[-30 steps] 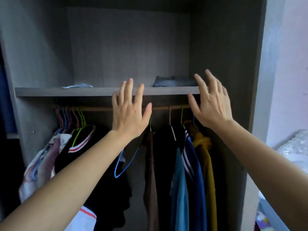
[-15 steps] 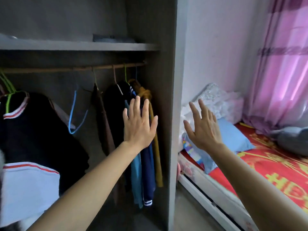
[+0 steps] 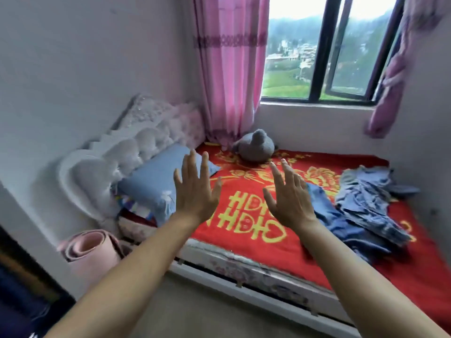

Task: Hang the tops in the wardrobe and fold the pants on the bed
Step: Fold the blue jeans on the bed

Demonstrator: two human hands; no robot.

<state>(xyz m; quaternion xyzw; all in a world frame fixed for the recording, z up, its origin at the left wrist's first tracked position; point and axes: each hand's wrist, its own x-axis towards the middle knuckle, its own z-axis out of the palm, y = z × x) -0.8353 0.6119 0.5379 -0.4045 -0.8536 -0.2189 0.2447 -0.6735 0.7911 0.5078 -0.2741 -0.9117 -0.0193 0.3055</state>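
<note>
Lying crumpled on the red bed (image 3: 266, 254), blue denim pants (image 3: 361, 203).

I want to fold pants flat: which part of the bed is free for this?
The red blanket is bare in the middle, between the blue pillow and the heap of denim clothes, in front of the grey plush toy. The right side is crowded by that heap.

White walls (image 3: 97, 57), grey-beige floor (image 3: 207, 313). Dark-framed window (image 3: 324, 45) on far wall, daylight coming in, green hills and buildings outside. Pink curtain (image 3: 229, 69) hangs left of it, second curtain (image 3: 390, 81) knotted at right. Bed (image 3: 244, 272) in the corner: white tufted headboard (image 3: 136, 142), red blanket (image 3: 256, 240) with yellow pattern, blue pillow (image 3: 156, 181), grey plush toy (image 3: 256, 147). Rolled pink mat (image 3: 90, 247) beside the headboard.
</note>
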